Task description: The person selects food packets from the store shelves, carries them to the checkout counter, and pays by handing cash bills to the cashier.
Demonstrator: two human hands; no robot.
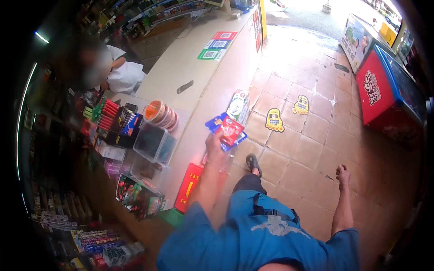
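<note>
The left hand (216, 145) holds packets (227, 130) just beside the counter (190, 67), with a clear box (154, 142) on it to the left, while the right hand (343, 174) hangs over the tiled floor (298, 140), freezers (384, 86) beyond.

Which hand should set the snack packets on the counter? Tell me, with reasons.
Left, probably. The left hand already grips the packets right beside the counter. The right hand hangs empty over the floor tiles, away from the counter.
</note>
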